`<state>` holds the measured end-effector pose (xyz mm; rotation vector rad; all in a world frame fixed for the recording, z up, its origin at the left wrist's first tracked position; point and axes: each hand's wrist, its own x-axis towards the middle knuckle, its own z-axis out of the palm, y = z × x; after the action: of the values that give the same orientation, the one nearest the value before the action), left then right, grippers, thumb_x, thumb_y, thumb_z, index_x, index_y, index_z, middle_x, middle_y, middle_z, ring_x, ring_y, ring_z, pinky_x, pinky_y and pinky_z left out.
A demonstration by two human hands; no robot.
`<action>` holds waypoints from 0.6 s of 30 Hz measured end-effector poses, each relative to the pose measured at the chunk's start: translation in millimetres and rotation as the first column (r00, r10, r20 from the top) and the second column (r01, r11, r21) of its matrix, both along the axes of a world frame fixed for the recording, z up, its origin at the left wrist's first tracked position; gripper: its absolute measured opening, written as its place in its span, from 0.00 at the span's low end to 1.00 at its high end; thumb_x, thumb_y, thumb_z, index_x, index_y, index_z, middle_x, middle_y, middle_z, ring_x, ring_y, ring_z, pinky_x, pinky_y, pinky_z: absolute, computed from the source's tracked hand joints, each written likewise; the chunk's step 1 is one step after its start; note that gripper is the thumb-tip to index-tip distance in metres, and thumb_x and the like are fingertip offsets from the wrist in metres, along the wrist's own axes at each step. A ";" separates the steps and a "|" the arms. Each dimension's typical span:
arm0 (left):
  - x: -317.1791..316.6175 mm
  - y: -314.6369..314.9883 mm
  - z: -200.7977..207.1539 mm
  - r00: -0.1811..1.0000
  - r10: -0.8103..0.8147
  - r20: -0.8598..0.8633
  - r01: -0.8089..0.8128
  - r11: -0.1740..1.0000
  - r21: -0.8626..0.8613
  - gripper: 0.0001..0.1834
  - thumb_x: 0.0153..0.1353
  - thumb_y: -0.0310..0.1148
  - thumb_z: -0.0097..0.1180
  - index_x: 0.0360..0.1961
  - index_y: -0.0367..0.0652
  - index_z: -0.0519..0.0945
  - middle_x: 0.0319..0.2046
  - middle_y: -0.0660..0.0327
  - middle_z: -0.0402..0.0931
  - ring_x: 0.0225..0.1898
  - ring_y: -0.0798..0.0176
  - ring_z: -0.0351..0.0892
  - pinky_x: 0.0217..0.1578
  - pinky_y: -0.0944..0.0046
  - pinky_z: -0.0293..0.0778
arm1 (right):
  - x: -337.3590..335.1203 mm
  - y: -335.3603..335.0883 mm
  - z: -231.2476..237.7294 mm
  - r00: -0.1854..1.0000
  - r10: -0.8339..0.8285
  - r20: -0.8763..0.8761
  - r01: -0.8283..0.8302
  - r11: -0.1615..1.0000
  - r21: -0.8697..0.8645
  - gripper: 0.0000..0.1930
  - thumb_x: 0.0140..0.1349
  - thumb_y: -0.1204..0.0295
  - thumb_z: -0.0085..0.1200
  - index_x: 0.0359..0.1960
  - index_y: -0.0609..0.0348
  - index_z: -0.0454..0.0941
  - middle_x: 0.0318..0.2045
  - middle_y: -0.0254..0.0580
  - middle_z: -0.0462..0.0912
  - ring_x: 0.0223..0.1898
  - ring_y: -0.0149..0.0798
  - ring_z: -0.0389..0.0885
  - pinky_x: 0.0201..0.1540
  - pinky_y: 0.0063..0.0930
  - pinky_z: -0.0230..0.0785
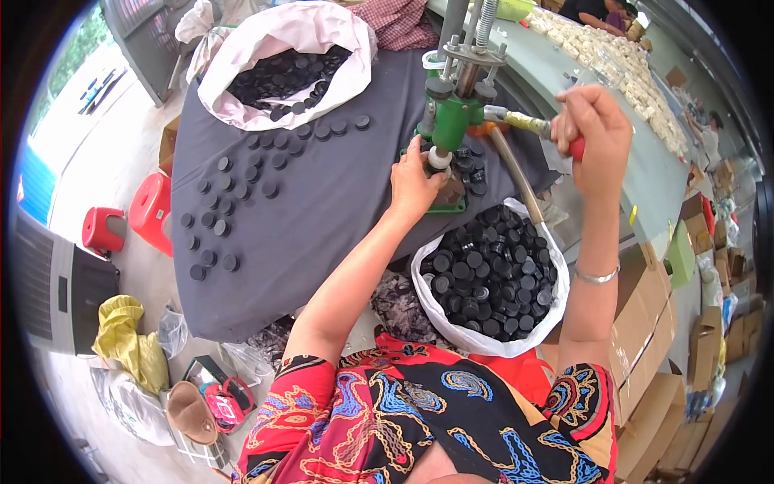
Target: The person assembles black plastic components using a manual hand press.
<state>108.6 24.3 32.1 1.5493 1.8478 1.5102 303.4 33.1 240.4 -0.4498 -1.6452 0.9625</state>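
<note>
A green hand press (pixel 456 121) with a white pressing head (pixel 439 158) stands at the table's far right. Beneath that head, my left hand (pixel 414 184) closes its fingers and thumb around a small black cap, mostly hidden by the hand and the press. Raised on the right, my right hand (pixel 592 133) is wrapped around the press lever (pixel 528 123), near its red end. Several loose black caps (pixel 476 173) lie just right of the press base. Rows of black caps (pixel 242 191) are spread over the grey cloth (pixel 306 234) to the left.
A white sack of black caps (pixel 489 274) stands close to me, below the press. Another pale sack (pixel 216 89) of caps sits at the far left. A wooden-handled hammer (pixel 518 176) leans beside the press. Red stools (pixel 151 211) and cardboard boxes (pixel 645 323) flank the table.
</note>
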 end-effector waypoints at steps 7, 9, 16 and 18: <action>-31.7 15.7 -23.7 0.997 0.036 0.074 -0.048 0.985 0.165 0.24 0.48 0.19 0.51 0.50 0.36 0.78 0.45 0.53 0.81 0.46 0.62 0.80 0.44 0.65 0.76 | 18.3 -44.9 -129.8 0.972 -0.231 0.048 0.168 0.820 0.547 0.03 0.53 0.81 0.56 0.30 0.62 0.77 0.21 0.39 0.75 0.21 0.31 0.73 0.23 0.22 0.62; -42.1 29.9 -23.8 0.990 0.024 0.142 -0.041 0.992 0.121 0.23 0.50 0.19 0.51 0.50 0.36 0.78 0.45 0.53 0.81 0.47 0.62 0.80 0.45 0.65 0.76 | 21.2 -44.8 -127.5 0.975 -0.214 0.059 0.161 0.863 0.478 0.03 0.54 0.81 0.57 0.30 0.62 0.76 0.20 0.38 0.75 0.21 0.31 0.72 0.23 0.22 0.61; -49.4 56.5 -18.0 0.979 -0.013 0.201 0.016 1.000 -0.012 0.23 0.66 0.42 0.48 0.49 0.32 0.79 0.45 0.49 0.81 0.49 0.56 0.79 0.51 0.63 0.70 | 13.9 -43.2 -57.8 0.970 -0.204 0.133 0.192 0.977 0.096 0.06 0.60 0.75 0.57 0.26 0.62 0.76 0.16 0.27 0.73 0.17 0.20 0.69 0.20 0.16 0.59; -45.4 61.3 -10.6 0.966 -0.071 0.250 0.105 0.987 -0.125 0.26 0.68 0.47 0.45 0.47 0.31 0.80 0.44 0.48 0.81 0.50 0.55 0.79 0.51 0.62 0.70 | 10.8 -26.8 -26.6 0.985 -0.108 0.137 0.105 0.994 0.024 0.07 0.62 0.73 0.56 0.28 0.62 0.76 0.16 0.28 0.73 0.16 0.20 0.69 0.18 0.15 0.58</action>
<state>63.3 85.7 21.4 1.3004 1.6826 1.4299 314.1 6.3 213.8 -0.5989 -1.7339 0.8534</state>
